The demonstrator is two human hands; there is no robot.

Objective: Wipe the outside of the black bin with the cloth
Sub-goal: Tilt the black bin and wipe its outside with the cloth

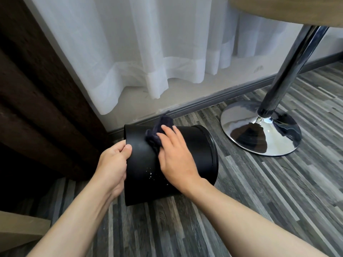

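Note:
The black bin (pixel 194 143) lies tipped on its side over the striped floor, its rimmed end to the right. My left hand (pixel 113 164) grips its left end, thumb on the outer wall. My right hand (pixel 174 154) lies flat across the top of the wall and presses a dark cloth (pixel 157 130) against it. The cloth bunches out past my fingertips on the far side. A few small white specks (pixel 150 173) show on the wall just left of my right wrist.
A chrome table base (pixel 259 130) with a slanted pole (pixel 293 58) stands close to the bin's right. White sheer curtains (pixel 148 43) and a grey skirting board (pixel 213 101) run behind. A dark brown curtain (pixel 37 89) hangs at the left.

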